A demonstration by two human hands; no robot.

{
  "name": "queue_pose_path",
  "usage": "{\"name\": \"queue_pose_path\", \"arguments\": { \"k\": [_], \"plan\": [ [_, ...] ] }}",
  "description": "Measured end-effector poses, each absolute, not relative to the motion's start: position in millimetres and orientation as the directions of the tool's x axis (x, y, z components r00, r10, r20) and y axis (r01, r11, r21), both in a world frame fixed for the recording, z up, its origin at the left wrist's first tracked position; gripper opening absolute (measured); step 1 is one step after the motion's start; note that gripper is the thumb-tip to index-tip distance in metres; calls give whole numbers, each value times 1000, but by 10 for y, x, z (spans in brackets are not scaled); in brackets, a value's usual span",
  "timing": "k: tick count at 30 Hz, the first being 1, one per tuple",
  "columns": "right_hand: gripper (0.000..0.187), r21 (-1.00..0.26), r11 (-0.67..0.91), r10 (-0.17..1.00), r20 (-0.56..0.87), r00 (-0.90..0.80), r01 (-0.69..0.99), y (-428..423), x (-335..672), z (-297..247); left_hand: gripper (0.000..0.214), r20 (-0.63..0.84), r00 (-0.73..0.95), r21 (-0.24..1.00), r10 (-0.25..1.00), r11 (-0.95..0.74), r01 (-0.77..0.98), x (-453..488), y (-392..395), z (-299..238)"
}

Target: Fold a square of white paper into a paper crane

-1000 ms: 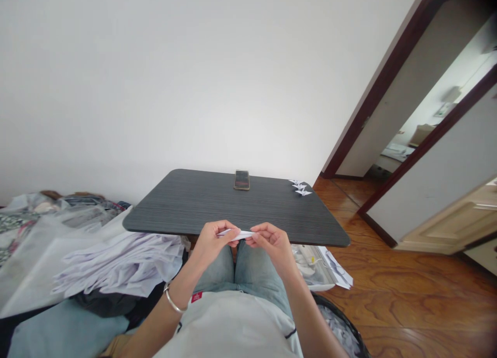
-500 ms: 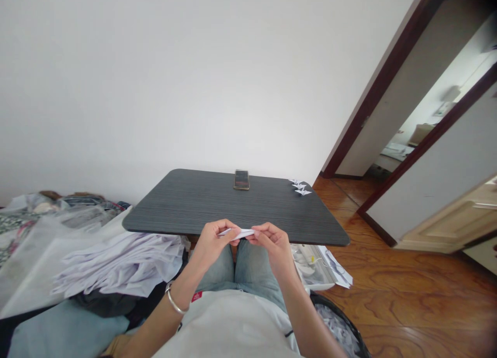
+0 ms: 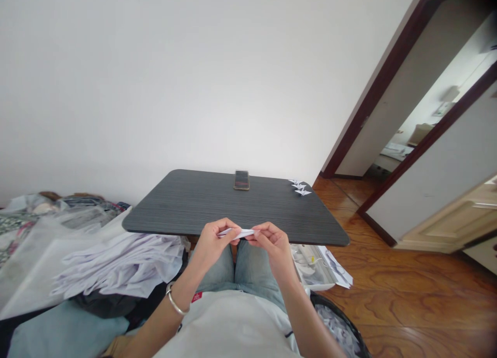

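Observation:
A narrow folded piece of white paper stretches between my two hands, just over the near edge of the dark table. My left hand pinches its left end between thumb and fingers. The right end is pinched by my right hand. Fingers cover both ends of the paper, so only its middle part shows. Several small folded paper cranes stand in a row at the table's far right corner.
A phone-like device is propped at the table's back edge by the wall. To the left lies a heap of pale cloth. On the right are a white tray of odds and ends, loose papers and a black-rimmed bin of paper scraps.

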State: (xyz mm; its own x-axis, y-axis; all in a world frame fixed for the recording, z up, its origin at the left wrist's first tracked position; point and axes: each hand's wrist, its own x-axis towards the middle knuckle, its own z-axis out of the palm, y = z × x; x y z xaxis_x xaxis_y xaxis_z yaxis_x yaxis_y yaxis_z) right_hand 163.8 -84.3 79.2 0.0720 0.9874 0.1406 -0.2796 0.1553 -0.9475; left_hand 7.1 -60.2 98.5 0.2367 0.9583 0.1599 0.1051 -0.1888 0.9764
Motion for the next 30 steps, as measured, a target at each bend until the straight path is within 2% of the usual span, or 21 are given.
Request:
{"name": "queue_pose_path", "arguments": {
  "k": [9, 23, 30],
  "plan": [
    [17, -917, 128, 991, 101, 90, -377, -838, 1609, 763, 18, 186, 223, 966, 957, -219, 136, 90, -631, 987],
    [15, -912, 221, 972, 180, 148, -346, -861, 1580, 768, 20, 191, 223, 965, 956, -225, 138, 96, -623, 959],
    [23, -942, 125, 992, 113, 56, -311, -834, 1613, 747, 17, 220, 227, 943, 949, -267, 200, 77, -635, 971]
  ]
}}
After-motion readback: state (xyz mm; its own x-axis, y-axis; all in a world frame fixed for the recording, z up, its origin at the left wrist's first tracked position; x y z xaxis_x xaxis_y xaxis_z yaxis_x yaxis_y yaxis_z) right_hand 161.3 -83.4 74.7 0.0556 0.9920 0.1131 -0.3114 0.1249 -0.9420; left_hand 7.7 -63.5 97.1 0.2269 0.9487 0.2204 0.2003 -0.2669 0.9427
